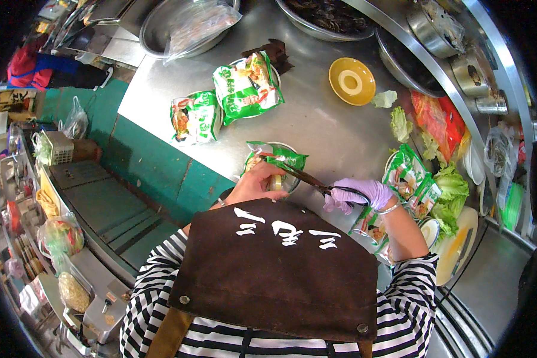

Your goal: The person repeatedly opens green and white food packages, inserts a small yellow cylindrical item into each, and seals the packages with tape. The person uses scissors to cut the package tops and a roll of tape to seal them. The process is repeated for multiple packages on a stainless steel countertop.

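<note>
My left hand (256, 182), bare, holds a green-and-white printed food packet (297, 160) over a round bowl (291, 145) near the steel counter's front edge. Gloved in thin purple, my right hand (355, 195) grips the black handles of scissors (311, 180), whose blades reach left to the packet. Whether the blades are cutting cannot be told. Beyond the left hand, two more such packets (249, 87) (198, 117) rest on bowls. Further packets (407, 179) lie to the right, beside and behind my right wrist. My fingers partly hide the held packet.
A yellow saucer (366, 85) and lettuce leaves (451, 185) lie on the steel counter (322, 125). Large metal bowls (147, 33) stand along its far side, one holding dark food. A cutting board (467, 223) with a knife is at right. Another person (40, 71) stands at upper left.
</note>
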`<control>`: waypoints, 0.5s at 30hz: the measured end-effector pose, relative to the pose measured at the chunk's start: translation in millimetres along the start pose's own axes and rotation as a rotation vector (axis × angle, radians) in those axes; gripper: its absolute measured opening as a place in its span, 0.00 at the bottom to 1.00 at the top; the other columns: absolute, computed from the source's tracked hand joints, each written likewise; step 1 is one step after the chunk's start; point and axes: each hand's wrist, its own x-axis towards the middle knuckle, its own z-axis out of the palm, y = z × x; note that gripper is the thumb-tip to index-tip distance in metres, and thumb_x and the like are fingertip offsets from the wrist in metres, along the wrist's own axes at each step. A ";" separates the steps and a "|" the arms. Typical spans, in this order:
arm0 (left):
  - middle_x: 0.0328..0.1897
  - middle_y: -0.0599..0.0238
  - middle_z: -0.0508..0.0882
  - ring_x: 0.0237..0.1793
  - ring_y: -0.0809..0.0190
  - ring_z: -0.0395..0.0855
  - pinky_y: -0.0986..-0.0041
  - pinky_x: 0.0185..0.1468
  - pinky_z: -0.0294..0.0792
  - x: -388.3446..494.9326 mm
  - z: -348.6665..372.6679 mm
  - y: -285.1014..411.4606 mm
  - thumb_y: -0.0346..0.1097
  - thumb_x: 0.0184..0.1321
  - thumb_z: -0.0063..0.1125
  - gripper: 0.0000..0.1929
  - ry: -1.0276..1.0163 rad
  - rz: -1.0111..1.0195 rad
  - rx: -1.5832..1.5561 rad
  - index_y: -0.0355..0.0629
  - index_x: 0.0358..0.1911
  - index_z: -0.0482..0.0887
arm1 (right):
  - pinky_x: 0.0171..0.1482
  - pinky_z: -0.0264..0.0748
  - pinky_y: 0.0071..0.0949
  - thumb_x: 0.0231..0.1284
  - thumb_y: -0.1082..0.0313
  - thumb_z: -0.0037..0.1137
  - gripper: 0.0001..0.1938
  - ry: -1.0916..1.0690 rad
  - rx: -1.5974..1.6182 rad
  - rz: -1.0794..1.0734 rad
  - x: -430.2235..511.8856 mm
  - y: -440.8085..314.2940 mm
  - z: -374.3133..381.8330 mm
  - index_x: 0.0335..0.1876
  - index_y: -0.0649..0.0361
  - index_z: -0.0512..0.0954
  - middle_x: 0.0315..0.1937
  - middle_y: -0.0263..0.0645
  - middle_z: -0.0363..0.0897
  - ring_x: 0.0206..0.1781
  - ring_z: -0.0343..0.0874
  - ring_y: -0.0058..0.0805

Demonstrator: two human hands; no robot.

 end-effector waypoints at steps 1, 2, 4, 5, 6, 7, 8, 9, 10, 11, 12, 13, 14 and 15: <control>0.43 0.65 0.81 0.37 0.70 0.78 0.78 0.41 0.72 -1.9 0.1 5.0 0.39 0.49 0.76 0.25 0.000 -0.088 -0.060 0.41 0.52 0.83 | 0.30 0.71 0.23 0.73 0.44 0.44 0.26 -0.003 0.026 -0.004 0.3 -3.3 -1.2 0.40 0.64 0.82 0.25 0.34 0.79 0.24 0.74 0.20; 0.42 0.66 0.81 0.37 0.70 0.78 0.78 0.41 0.72 -3.1 0.5 7.6 0.38 0.50 0.76 0.26 0.000 -0.175 -0.119 0.41 0.53 0.82 | 0.29 0.70 0.22 0.73 0.43 0.43 0.27 -0.031 -0.012 0.023 3.8 -1.7 -7.7 0.39 0.65 0.81 0.22 0.34 0.78 0.22 0.74 0.21; 0.43 0.66 0.81 0.34 0.72 0.78 0.79 0.37 0.72 -4.1 2.9 -0.6 0.34 0.50 0.75 0.25 0.014 -0.154 -0.140 0.40 0.53 0.82 | 0.27 0.69 0.22 0.74 0.42 0.42 0.29 -0.014 0.026 0.108 7.3 -8.1 -9.8 0.39 0.66 0.81 0.19 0.33 0.76 0.21 0.73 0.21; 0.43 0.66 0.81 0.32 0.72 0.78 0.79 0.36 0.72 -4.4 3.8 -3.3 0.33 0.50 0.75 0.25 0.021 -0.143 -0.150 0.40 0.54 0.81 | 0.26 0.69 0.22 0.74 0.42 0.41 0.29 -0.006 0.045 0.150 8.2 -10.3 -10.0 0.39 0.66 0.81 0.18 0.33 0.75 0.20 0.72 0.21; 0.43 0.66 0.81 0.32 0.72 0.78 0.79 0.36 0.72 -3.9 3.9 -3.0 0.32 0.50 0.75 0.25 0.019 -0.156 -0.158 0.39 0.54 0.81 | 0.24 0.67 0.22 0.74 0.41 0.41 0.30 -0.009 0.018 0.146 10.5 -7.1 -11.2 0.38 0.67 0.81 0.16 0.32 0.72 0.19 0.71 0.21; 0.43 0.66 0.81 0.33 0.72 0.78 0.79 0.36 0.72 -3.1 4.2 -2.4 0.32 0.50 0.74 0.25 0.017 -0.169 -0.165 0.39 0.53 0.81 | 0.24 0.67 0.22 0.74 0.41 0.42 0.30 -0.010 0.024 0.155 12.9 -5.1 -12.2 0.38 0.67 0.81 0.16 0.32 0.72 0.19 0.71 0.21; 0.42 0.66 0.81 0.33 0.73 0.78 0.79 0.37 0.72 -2.5 4.3 -1.9 0.32 0.50 0.74 0.25 0.015 -0.182 -0.173 0.38 0.53 0.81 | 0.23 0.67 0.22 0.74 0.41 0.42 0.30 -0.010 0.031 0.163 16.8 -3.7 -12.4 0.37 0.67 0.81 0.16 0.32 0.71 0.19 0.71 0.21; 0.40 0.66 0.81 0.32 0.72 0.78 0.78 0.36 0.72 -2.4 4.8 -3.1 0.34 0.51 0.74 0.25 0.021 -0.180 -0.175 0.39 0.53 0.81 | 0.23 0.67 0.22 0.74 0.41 0.42 0.30 -0.011 0.038 0.171 20.6 -5.0 -11.1 0.37 0.67 0.81 0.16 0.32 0.71 0.19 0.71 0.21; 0.39 0.67 0.81 0.32 0.72 0.78 0.78 0.36 0.72 -2.4 5.5 -5.5 0.36 0.51 0.74 0.25 0.028 -0.177 -0.177 0.39 0.53 0.81 | 0.23 0.67 0.23 0.73 0.40 0.43 0.31 0.024 0.079 0.198 24.4 -6.6 -7.8 0.36 0.67 0.82 0.14 0.31 0.70 0.18 0.70 0.21; 0.37 0.67 0.81 0.31 0.72 0.77 0.78 0.36 0.72 -2.2 6.2 -7.2 0.38 0.51 0.75 0.25 0.034 -0.174 -0.179 0.40 0.53 0.82 | 0.22 0.67 0.23 0.73 0.40 0.43 0.31 0.004 0.022 0.205 28.7 -8.3 -7.4 0.35 0.66 0.82 0.14 0.31 0.69 0.17 0.70 0.21; 0.37 0.66 0.82 0.31 0.72 0.77 0.78 0.36 0.72 -2.4 5.8 -7.8 0.38 0.51 0.74 0.25 0.027 -0.184 -0.180 0.39 0.53 0.82 | 0.22 0.66 0.23 0.73 0.40 0.44 0.31 -0.018 -0.036 0.209 34.6 -10.9 -8.4 0.35 0.66 0.82 0.13 0.31 0.69 0.16 0.70 0.20; 0.37 0.66 0.82 0.30 0.72 0.77 0.78 0.35 0.72 -2.6 5.4 -7.9 0.38 0.51 0.74 0.25 0.019 -0.195 -0.181 0.39 0.53 0.82 | 0.22 0.66 0.23 0.73 0.40 0.44 0.31 -0.040 -0.093 0.213 39.3 -14.5 -7.7 0.34 0.66 0.82 0.13 0.30 0.68 0.16 0.69 0.20; 0.37 0.66 0.82 0.30 0.72 0.77 0.78 0.34 0.72 -2.9 5.0 -7.4 0.37 0.51 0.74 0.25 0.012 -0.205 -0.182 0.39 0.53 0.82 | 0.21 0.67 0.22 0.75 0.46 0.44 0.27 -0.005 -0.122 0.246 39.8 -19.1 -5.7 0.33 0.66 0.82 0.12 0.31 0.68 0.14 0.68 0.20; 0.38 0.65 0.82 0.31 0.72 0.78 0.78 0.35 0.72 -2.8 4.6 -5.4 0.37 0.51 0.74 0.25 0.005 -0.216 -0.179 0.39 0.52 0.82 | 0.21 0.66 0.21 0.73 0.44 0.47 0.27 0.015 -0.139 0.254 38.7 -19.4 -6.2 0.33 0.65 0.82 0.12 0.31 0.69 0.14 0.68 0.19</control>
